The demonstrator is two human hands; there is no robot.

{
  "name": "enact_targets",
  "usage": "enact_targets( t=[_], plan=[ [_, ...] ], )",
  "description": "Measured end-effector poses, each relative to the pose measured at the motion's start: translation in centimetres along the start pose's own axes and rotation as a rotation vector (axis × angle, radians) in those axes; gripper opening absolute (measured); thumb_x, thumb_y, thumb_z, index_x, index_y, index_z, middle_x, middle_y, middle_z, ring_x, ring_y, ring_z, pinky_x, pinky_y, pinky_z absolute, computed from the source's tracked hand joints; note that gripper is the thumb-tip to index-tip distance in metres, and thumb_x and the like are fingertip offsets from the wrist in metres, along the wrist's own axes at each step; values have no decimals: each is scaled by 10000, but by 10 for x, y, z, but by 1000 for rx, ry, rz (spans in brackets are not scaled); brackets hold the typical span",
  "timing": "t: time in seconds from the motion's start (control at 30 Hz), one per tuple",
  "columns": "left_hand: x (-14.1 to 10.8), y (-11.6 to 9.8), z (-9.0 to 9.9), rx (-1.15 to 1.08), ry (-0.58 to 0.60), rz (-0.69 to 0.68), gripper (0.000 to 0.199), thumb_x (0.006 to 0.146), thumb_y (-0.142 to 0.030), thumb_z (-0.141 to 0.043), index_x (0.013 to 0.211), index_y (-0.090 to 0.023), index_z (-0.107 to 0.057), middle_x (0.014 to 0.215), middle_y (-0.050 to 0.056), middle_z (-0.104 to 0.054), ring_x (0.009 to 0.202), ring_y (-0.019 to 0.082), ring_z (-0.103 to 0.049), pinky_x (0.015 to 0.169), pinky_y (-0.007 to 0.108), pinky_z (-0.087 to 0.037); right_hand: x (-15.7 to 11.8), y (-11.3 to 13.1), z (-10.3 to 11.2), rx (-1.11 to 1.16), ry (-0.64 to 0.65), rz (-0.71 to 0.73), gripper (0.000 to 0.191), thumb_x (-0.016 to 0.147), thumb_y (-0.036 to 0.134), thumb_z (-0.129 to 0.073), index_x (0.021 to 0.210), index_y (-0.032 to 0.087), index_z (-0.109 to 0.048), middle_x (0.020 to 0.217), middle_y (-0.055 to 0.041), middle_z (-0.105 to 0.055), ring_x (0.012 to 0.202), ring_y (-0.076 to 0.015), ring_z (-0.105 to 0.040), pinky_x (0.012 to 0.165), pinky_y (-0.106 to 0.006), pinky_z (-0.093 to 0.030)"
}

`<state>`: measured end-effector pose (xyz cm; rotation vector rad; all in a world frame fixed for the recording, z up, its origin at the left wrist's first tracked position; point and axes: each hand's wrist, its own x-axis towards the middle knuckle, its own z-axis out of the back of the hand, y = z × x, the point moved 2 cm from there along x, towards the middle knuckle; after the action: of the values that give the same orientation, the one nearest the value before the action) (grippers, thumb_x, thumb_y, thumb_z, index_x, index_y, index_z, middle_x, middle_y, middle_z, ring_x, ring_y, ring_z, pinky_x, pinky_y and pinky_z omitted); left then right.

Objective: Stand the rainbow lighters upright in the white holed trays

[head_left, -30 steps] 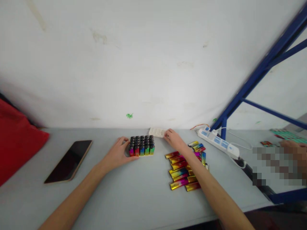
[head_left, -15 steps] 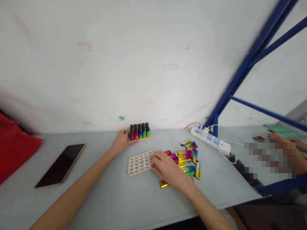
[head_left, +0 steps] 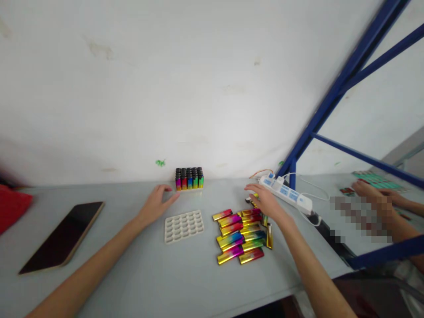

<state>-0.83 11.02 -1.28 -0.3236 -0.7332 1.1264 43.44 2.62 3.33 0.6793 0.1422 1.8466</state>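
Rows of colourful lighters with black tops (head_left: pixel 189 180) stand upright in a white tray against the wall. Just left of them is my left hand (head_left: pixel 158 204), its fingers apart and nothing between them. In front lies a white tray with several round holes (head_left: pixel 184 226), all of them bare. A pile of shiny multicoloured lighters (head_left: pixel 240 236) lies flat to its right. My right hand (head_left: pixel 264 201) is over the back of that pile, fingers spread; some lighters are partly hidden beneath it.
A dark tablet (head_left: pixel 62 236) lies at the left, with red cloth (head_left: pixel 13 207) beyond it. A white power strip (head_left: pixel 286 193) with cables sits at the right, by a blue metal frame (head_left: pixel 300 148). Another person's hands (head_left: pixel 372 194) are beyond the frame.
My right hand has left the holed tray and moved right to the back of the pile. My left hand has come away from the standing lighters. The view has shifted slightly.
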Motion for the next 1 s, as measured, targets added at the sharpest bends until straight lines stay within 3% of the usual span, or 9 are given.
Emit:
enact_targets(
  t=[0.13, 0.23, 0.33, 0.47, 0.57, 0.67, 0.77, 0.83, 1.0],
  plan=[
    [-69, 0, 25, 22, 131, -70, 549, 945, -726, -630, 1232, -260, -681, 1339, 92, -696, 1264, 331, -685, 1150, 501, -560, 10, -48, 9, -49, 221, 5, 307, 944, 156, -688, 1212, 205, -828, 1341, -158, -787, 1265, -329, -734, 1152, -520, -551],
    [-117, 6, 34, 98, 149, -114, 676, 815, -712, -794, 1337, -299, -678, 1529, 100, -612, 1387, 370, -638, 1210, 525, -536, 13, -50, 5, -46, 357, 17, 250, 935, 149, -694, 1117, 208, -855, 1192, -131, -822, 1124, -309, -766, 1059, -451, -582],
    [-139, 7, 31, 143, 115, -114, 757, 805, -698, -811, 1427, -298, -649, 1603, 115, -562, 1427, 394, -612, 1228, 546, -527, 14, -44, 1, -61, 371, -11, 218, 940, 173, -704, 1091, 212, -856, 1076, -116, -799, 1001, -279, -755, 974, -402, -583],
    [-127, -5, 22, 136, 108, -146, 711, 838, -667, -802, 1405, -262, -664, 1546, 131, -589, 1417, 391, -609, 1225, 539, -529, 15, -31, -4, 69, 200, -62, 162, 952, 286, -711, 1058, 202, -799, 1035, -101, -734, 942, -250, -719, 909, -392, -581],
    [-107, -19, 18, 105, 133, -176, 608, 857, -632, -800, 1316, -250, -687, 1474, 132, -621, 1386, 383, -619, 1205, 544, -541, 16, -8, -15, 377, 38, -156, 276, 960, 467, -704, 1067, 213, -681, 995, -63, -713, 815, -205, -682, 753, -349, -562],
    [-85, -30, 15, 90, 186, -214, 560, 793, -583, -873, 1201, -242, -696, 1392, 127, -645, 1336, 381, -638, 1171, 554, -560, 23, 30, -35, 801, 6, -269, 409, 944, 608, -682, 1093, 246, -564, 882, 9, -681, 625, -135, -553, 597, -278, -452],
    [-65, -37, 10, 66, 224, -268, 651, 669, -537, -971, 1171, -239, -683, 1412, 126, -631, 1345, 384, -631, 1176, 550, -556, 35, 72, -55, 1023, 47, -366, 495, 899, 705, -702, 1048, 263, -538, 696, 104, -492, 517, -98, -364, 507, -233, -298],
    [-57, -38, 7, 39, 242, -307, 725, 653, -548, -988, 1230, -241, -674, 1444, 133, -616, 1368, 383, -617, 1192, 546, -546, 41, 94, -66, 1014, 46, -381, 530, 914, 776, -643, 958, 255, -555, 657, 108, -413, 506, -101, -310, 487, -241, -252],
    [-58, -39, -1, -20, 249, -329, 628, 750, -531, -955, 1229, -249, -663, 1459, 123, -606, 1395, 357, -605, 1210, 511, -536, 35, 124, -83, 721, -120, -354, 634, 952, 791, -549, 636, 253, -435, 593, 56, -388, 582, -130, -368, 561, -288, -291]
  ],
)
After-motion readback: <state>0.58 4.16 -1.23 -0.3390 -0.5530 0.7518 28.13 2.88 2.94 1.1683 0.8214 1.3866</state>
